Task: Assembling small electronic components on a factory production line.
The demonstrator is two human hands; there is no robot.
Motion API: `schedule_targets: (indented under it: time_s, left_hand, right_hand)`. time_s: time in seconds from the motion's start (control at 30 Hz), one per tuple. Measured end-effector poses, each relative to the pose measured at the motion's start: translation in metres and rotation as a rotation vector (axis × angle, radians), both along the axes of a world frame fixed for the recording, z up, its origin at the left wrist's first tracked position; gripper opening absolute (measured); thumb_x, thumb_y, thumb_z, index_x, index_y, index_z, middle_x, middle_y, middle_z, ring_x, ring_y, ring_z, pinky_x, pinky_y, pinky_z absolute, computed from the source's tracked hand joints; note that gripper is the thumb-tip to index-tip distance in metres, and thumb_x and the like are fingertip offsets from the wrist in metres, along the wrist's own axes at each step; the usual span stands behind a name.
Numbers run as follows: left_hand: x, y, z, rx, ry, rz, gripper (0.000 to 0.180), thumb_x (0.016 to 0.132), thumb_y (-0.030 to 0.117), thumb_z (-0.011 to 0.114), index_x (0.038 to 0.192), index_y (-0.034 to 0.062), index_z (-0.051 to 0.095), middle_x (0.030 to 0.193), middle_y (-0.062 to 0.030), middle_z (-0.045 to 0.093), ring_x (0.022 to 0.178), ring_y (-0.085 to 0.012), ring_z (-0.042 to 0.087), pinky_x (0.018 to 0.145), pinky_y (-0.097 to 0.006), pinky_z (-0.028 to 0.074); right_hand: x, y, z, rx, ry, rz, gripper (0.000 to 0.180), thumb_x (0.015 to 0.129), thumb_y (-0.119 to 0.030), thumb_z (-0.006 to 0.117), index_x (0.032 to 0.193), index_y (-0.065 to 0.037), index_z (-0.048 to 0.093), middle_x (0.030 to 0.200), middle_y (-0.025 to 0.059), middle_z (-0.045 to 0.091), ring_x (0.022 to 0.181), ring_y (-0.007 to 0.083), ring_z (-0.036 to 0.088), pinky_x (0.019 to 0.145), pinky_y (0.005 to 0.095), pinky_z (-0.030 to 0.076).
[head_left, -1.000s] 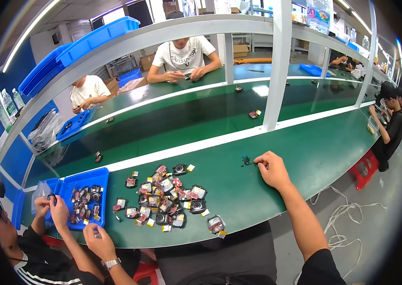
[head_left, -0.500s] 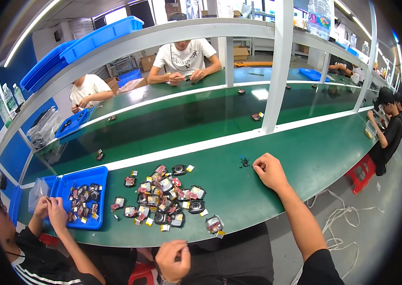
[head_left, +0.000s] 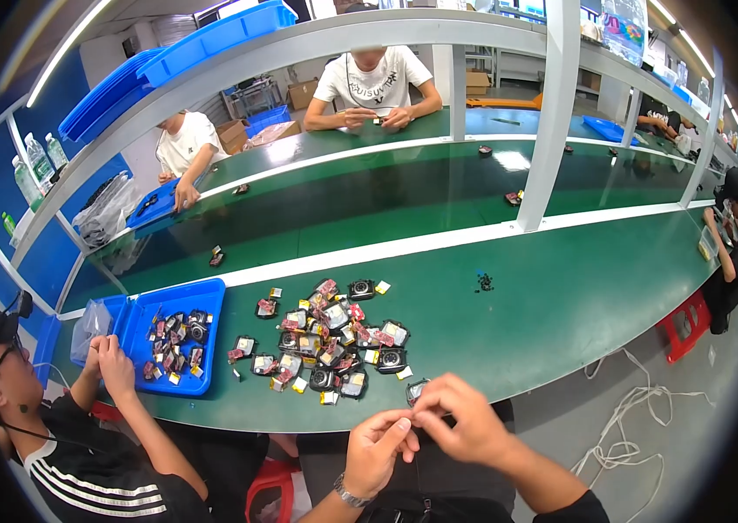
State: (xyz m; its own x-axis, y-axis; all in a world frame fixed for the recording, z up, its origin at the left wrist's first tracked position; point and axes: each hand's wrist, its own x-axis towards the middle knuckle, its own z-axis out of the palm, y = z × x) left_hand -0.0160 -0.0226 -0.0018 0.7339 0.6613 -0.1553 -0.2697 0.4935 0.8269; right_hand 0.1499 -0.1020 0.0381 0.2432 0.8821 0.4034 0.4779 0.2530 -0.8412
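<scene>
Head view: both bare hands brought together at the table's near edge, fingertips meeting.
Left hand (head_left: 378, 451): fingers curled, thumb and forefinger tips nearly closed. Right hand (head_left: 465, 424): reaches across from the right, thumb and fingertips pinched close, meeting the left fingertips. Whether a small part sits between the tips: cannot tell. Single device unit (head_left: 414, 392): on the green table (head_left: 552, 305), just beyond the right fingers and partly hidden by them; contact unclear. Pile of device units (head_left: 331, 353): left of and beyond the fingers, apart from them. Small black parts (head_left: 484, 283): loose cluster farther up the table, well apart from both hands. Blue tray (head_left: 218, 336): left of pile, holding similar units.
</scene>
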Motion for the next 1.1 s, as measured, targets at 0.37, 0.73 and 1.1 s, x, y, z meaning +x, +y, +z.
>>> schedule_targets:
  time_s: [0.37,0.73,1.1]
  left_hand:
    - [-0.027,0.002,-0.027,-0.423,-0.206,-0.16,0.018,0.1,0.004,0.064,0.114,-0.0053,0.069,0.088,-0.0128,0.069,0.069,-0.0163,0.063,0.06,-0.026,0.05]
    - [-0.025,0.015,-0.003,0.19,-0.037,0.104,0.011,0.09,-0.012,0.067,0.101,-0.0113,0.071,0.103,-0.0209,0.07,0.075,-0.0193,0.07,0.059,-0.026,0.059]
    - [-0.012,0.045,0.011,0.903,0.404,0.126,0.015,0.082,-0.004,0.079,0.097,-0.0011,0.079,0.093,-0.0116,0.075,0.074,-0.0153,0.071,0.064,-0.026,0.057]
  right_hand:
    - [-0.027,-0.012,-0.014,0.12,-0.321,-0.092,0.021,0.078,-0.003,0.079,0.096,-0.006,0.07,0.096,0.0074,0.063,0.083,0.0267,0.061,0.072,0.0359,0.052]
    - [0.008,0.006,-0.007,-0.023,-0.344,-0.159,0.027,0.081,-0.008,0.079,0.105,-0.007,0.069,0.11,0.0098,0.064,0.099,0.0304,0.06,0.085,0.0397,0.052]
    - [0.028,0.019,-0.027,-0.036,-0.255,0.07,0.014,0.08,-0.008,0.08,0.092,-0.011,0.072,0.118,0.0043,0.064,0.109,0.0295,0.056,0.092,0.04,0.049]
